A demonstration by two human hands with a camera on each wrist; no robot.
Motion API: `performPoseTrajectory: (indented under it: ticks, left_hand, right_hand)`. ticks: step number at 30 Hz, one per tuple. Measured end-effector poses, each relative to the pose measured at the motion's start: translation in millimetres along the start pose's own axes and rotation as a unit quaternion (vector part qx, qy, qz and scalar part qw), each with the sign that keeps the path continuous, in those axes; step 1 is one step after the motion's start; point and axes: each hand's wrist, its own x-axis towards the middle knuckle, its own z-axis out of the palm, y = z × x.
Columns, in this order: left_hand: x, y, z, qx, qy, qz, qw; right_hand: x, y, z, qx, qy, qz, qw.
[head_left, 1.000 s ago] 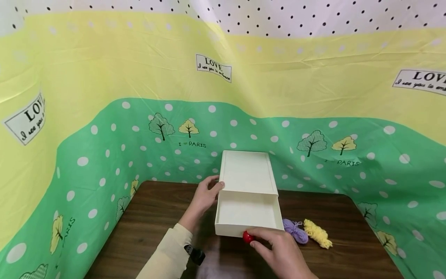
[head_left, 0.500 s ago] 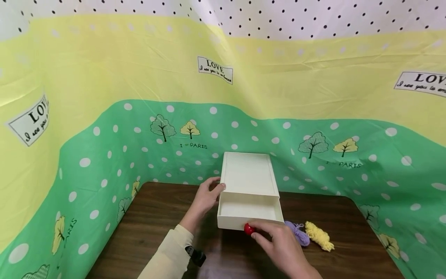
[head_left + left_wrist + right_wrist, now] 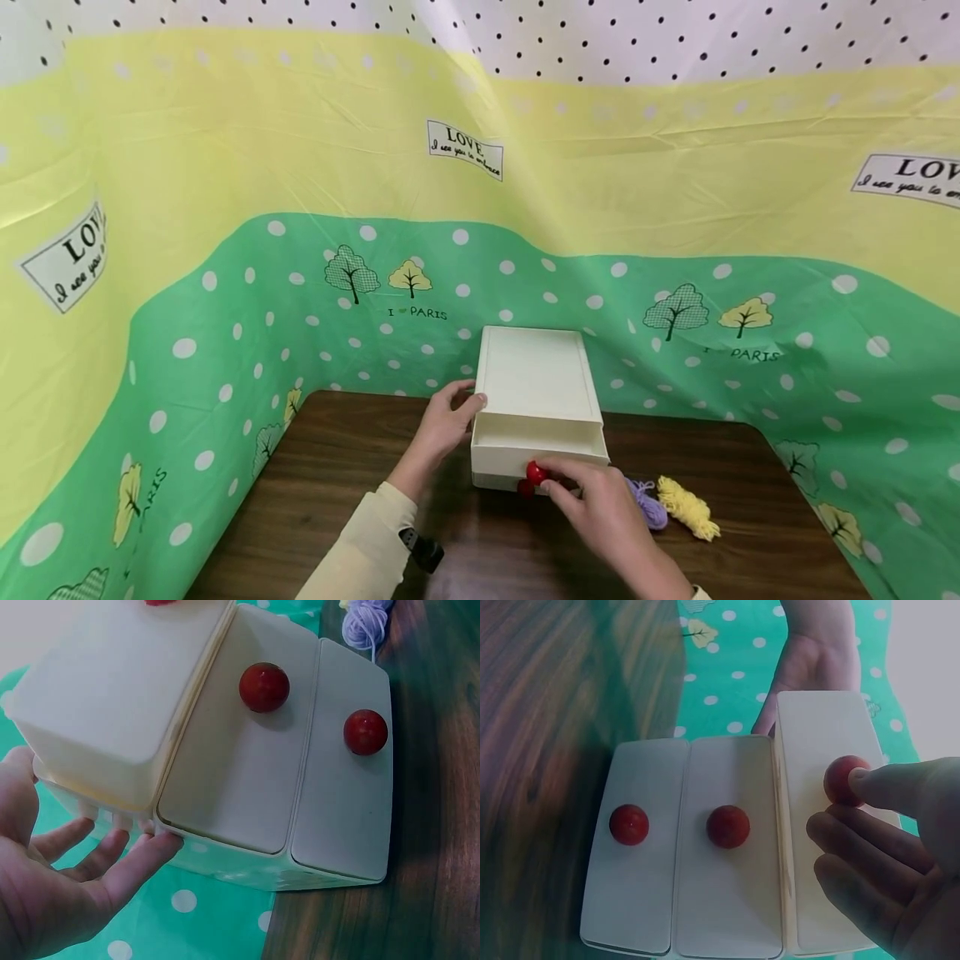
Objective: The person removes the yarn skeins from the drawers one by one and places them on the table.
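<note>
A white drawer cabinet [image 3: 536, 371] stands on the table against the curtain. Its top drawer [image 3: 502, 457] sticks out partway, a strip of white inside showing. My right hand [image 3: 600, 504] pinches that drawer's red round knob [image 3: 843, 781] between thumb and index finger, the other fingers loose beside the drawer front. My left hand [image 3: 446, 421] rests against the cabinet's left side, thumb by its top edge, with fairly straight fingertips [image 3: 166, 844] touching the side wall. In both wrist views the middle drawer [image 3: 232, 765] and bottom drawer [image 3: 345, 802] sit flush, each with a red knob.
Right of the cabinet lie a purple yarn skein [image 3: 649, 505], partly hidden by my right hand, and a yellow yarn skein [image 3: 687, 508]. Dark wooden tabletop [image 3: 345, 450] spreads around. A patterned curtain [image 3: 360, 175] closes off the back and sides.
My right hand has pushed the top drawer inward, away from me, so less of its inside shows and a lower red knob appears beneath. The left hand stays at the cabinet's side.
</note>
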Motion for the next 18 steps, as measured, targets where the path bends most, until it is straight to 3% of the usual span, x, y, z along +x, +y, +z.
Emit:
performPoseTrajectory:
  ticks: [11,18]
  left_hand:
    - [-2.8,2.2,-0.6,-0.003,-0.005,-0.006,1.0000]
    - [0.3,0.8,0.3,-0.012,-0.001,-0.007,0.9999]
  right_hand:
    - [15,6,8,0.013,-0.003,0.039,0.999]
    - [24,14,14,0.010,0.021,0.025,0.999]
